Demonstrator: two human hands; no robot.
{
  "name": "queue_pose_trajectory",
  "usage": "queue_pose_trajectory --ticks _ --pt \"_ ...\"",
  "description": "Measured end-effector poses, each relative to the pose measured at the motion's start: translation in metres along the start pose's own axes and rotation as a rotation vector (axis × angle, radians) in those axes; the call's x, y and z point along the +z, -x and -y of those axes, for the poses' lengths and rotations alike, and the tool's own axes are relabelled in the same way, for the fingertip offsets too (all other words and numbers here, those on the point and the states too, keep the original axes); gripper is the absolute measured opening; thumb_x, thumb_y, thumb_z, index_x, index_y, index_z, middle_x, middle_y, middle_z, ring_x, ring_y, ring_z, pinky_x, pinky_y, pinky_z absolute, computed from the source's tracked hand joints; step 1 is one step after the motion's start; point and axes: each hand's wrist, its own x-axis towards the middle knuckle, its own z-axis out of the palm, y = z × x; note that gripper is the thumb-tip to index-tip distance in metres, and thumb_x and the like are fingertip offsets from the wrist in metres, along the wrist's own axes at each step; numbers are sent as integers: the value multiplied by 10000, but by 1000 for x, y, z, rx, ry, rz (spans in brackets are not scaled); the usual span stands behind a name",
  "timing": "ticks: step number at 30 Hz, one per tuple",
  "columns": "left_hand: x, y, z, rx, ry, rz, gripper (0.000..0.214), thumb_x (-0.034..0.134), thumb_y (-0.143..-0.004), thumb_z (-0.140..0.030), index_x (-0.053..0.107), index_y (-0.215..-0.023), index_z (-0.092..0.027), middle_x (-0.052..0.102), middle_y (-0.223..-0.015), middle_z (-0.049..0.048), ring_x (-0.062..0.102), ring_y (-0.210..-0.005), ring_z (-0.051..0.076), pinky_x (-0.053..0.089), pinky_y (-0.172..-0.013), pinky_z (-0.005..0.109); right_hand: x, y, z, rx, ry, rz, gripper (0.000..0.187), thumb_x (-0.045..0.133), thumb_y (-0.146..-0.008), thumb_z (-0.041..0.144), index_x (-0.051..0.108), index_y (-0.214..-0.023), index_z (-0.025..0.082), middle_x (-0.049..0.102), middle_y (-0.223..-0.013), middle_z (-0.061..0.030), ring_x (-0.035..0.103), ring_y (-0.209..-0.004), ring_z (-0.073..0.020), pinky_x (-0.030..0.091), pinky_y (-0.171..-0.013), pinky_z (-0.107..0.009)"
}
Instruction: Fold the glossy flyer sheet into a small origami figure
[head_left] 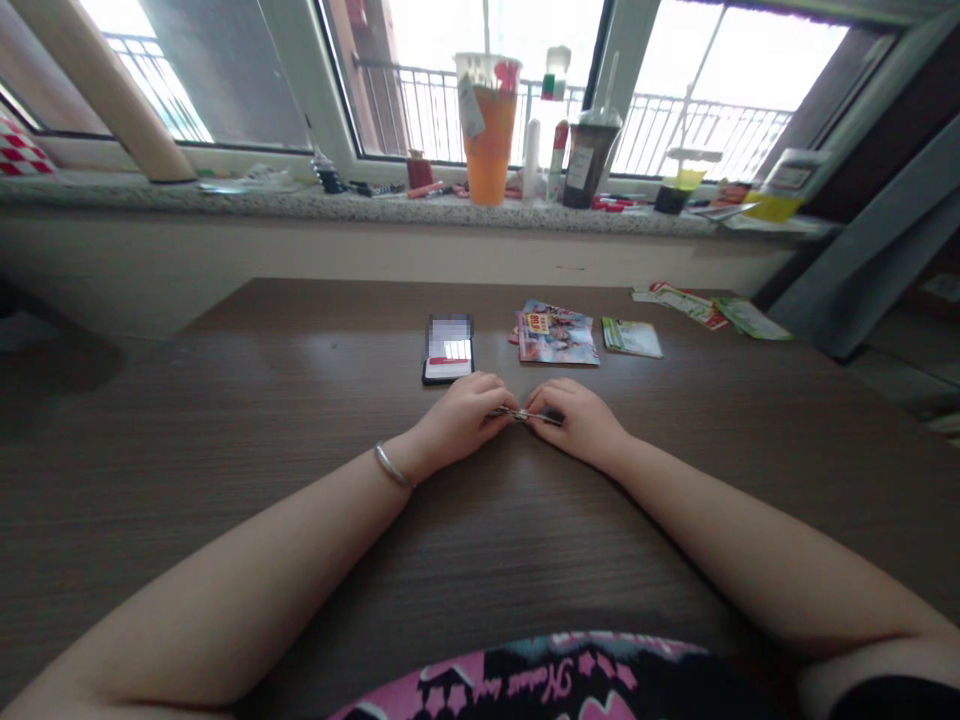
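At the middle of the brown table (487, 540), my left hand (476, 405) and my right hand (576, 418) face each other, fingers closed. Between them are thin cards (520, 413), seen nearly edge-on; each hand grips one side, and their inner ends meet or overlap in the middle. How many there are, and their faces, cannot be made out. Just beyond my left hand lies a phone (448, 350) with a lit screen. Colourful printed packets (559, 337) lie past my right hand, beside a small green-and-white stack of cards (632, 338).
Torn wrappers (690, 304) and a green wrapper (752, 318) lie at the table's far right. On the granite windowsill (390, 208) stand a tall orange drink cup (489, 140), a dark drink cup (590, 160), bottles and small clutter. A grey curtain (862, 250) hangs at right.
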Motion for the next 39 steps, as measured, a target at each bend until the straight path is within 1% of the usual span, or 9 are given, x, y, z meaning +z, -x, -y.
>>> queue_pose_trajectory --ticks 3,7,13,19,26,32,35,37,39 --pt "-2 0 -1 37 -69 5 90 561 -893 -198 644 -859 -195 630 -891 46 533 -888 188 420 -814 316 -3 0 2 -26 48 41 44 610 -837 252 629 -859 219 680 -961 -52 588 -937 -210 445 -867 -348" --pt "-3 1 -1 44 -142 54 100 567 -889 -198 660 -853 -204 640 -918 39 522 -880 188 406 -813 320 -7 -1 3 -74 27 77 86 620 -834 291 650 -878 224 687 -947 -46 590 -937 -210 439 -880 -358" --pt "-2 3 -1 44 -149 70 138 523 -907 -190 657 -878 -197 630 -926 46 518 -881 184 411 -814 311 -5 -2 0 -82 -18 39 121 552 -873 215 673 -885 222 697 -957 -35 596 -935 -189 435 -913 -361" --pt "-2 5 -1 67 -154 75 118 552 -897 -241 660 -895 -195 632 -944 53 540 -895 189 416 -818 323 0 -2 -9 -95 -57 2 149 560 -851 147 693 -881 209 705 -931 -43 606 -921 -193 457 -891 -372" --pt "0 4 5 78 -173 35 193 501 -915 -160 684 -878 -211 673 -892 39 557 -867 184 425 -795 317 1 -3 -10 -131 -75 -10 203 565 -811 81 704 -876 214 715 -891 -30 623 -862 -179 471 -851 -352" --pt "2 3 7 59 -94 79 123 546 -872 -128 659 -875 -176 670 -908 56 605 -880 178 472 -804 300 0 -3 -10 -149 27 27 187 587 -799 101 708 -882 216 713 -896 -33 607 -880 -188 473 -858 -358" --pt "2 3 7 57 -62 64 106 574 -860 -141 654 -920 -174 681 -979 67 615 -984 196 477 -885 323 -2 -2 -9 -179 105 38 166 592 -813 132 705 -902 215 709 -938 -37 592 -929 -203 469 -885 -364" --pt "2 3 7 57 -61 47 128 589 -853 -152 657 -957 -181 682 -1041 74 599 -1066 215 464 -942 349 -4 -2 -9 -214 168 50 153 586 -838 167 702 -925 218 708 -976 -40 582 -976 -215 461 -911 -371" --pt "1 3 7 38 -68 45 160 596 -846 -159 656 -992 -185 670 -1100 88 590 -1099 227 459 -963 369 -5 -2 -10 -250 232 73 152 577 -866 209 697 -959 219 706 -1011 -43 573 -1017 -224 453 -929 -373"
